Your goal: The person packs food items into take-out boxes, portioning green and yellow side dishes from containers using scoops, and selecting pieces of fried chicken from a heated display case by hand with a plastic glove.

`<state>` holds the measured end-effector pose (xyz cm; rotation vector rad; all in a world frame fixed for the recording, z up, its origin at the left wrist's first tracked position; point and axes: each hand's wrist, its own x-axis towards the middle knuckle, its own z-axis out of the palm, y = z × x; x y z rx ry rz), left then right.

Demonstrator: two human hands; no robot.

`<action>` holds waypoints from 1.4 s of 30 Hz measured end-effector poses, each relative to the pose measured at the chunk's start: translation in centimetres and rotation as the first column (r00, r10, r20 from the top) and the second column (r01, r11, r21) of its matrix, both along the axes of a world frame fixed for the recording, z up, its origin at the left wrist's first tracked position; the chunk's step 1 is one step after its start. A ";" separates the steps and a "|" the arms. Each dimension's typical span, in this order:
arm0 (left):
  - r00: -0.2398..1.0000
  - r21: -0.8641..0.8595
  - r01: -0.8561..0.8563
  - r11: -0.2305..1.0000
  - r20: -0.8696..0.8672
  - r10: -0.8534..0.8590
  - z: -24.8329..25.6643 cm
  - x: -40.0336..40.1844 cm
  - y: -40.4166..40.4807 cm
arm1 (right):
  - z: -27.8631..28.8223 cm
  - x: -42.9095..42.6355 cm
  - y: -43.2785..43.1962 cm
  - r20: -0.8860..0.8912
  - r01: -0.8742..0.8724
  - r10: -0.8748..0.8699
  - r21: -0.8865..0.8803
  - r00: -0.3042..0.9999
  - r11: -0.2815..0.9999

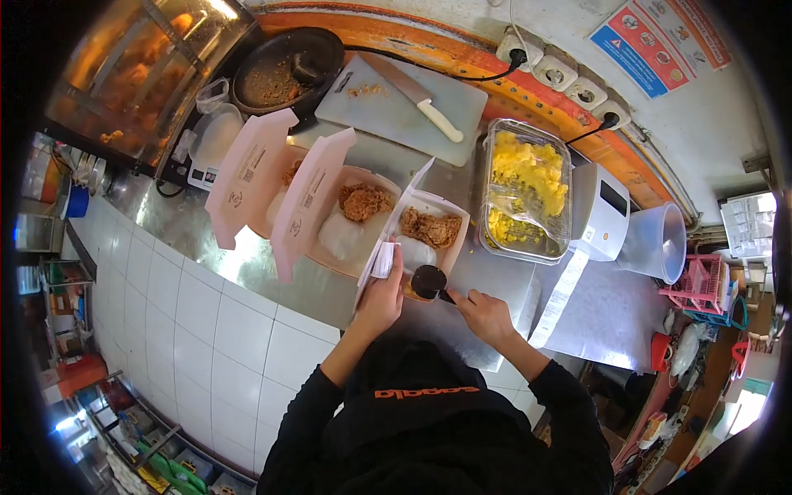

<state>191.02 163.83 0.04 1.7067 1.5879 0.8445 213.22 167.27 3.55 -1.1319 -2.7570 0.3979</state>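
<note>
My left hand (pixel 382 303) grips the raised lid (pixel 408 195) of the nearest takeaway box, its thumb by a small printed paper slip (pixel 383 260). In that cardboard box (pixel 456 249) lie a piece of fried chicken (pixel 431 227) and a white wrapped portion (pixel 416 250), probably rice. By its handle, my right hand (pixel 484 315) holds a black scoop (pixel 429 282) over the box's near end. Some yellow food shows beside the scoop; its contents are hidden. To the left stands a second open box (pixel 297 223) with fried chicken (pixel 364 202) and a white wrapped portion (pixel 340 235).
A third open box (pixel 247 179) stands further left. Behind are a cutting board (pixel 346 114) with a knife (pixel 427 106) and a dark stone mortar (pixel 244 77). To the right are a clear tub of yellow food (pixel 526 179), a receipt printer (pixel 603 210) and a plastic bucket (pixel 649 244).
</note>
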 end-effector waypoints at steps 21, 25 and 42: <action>1.000 -0.125 0.010 0.992 -0.020 -0.013 -0.1 0.2 -0.6 | -2.2 1.5 -0.3 -0.382 0.178 -0.662 -0.767 0.645 0.617; 0.983 0.015 -0.080 0.997 -0.165 0.082 4.4 1.6 -0.8 | 1.1 5.9 4.2 -0.119 0.075 -0.976 -0.988 0.185 0.135; 0.903 -0.025 -0.023 0.999 -0.430 0.010 1.7 12.3 12.1 | -0.6 9.3 14.5 0.360 0.166 -0.451 0.603 0.817 0.781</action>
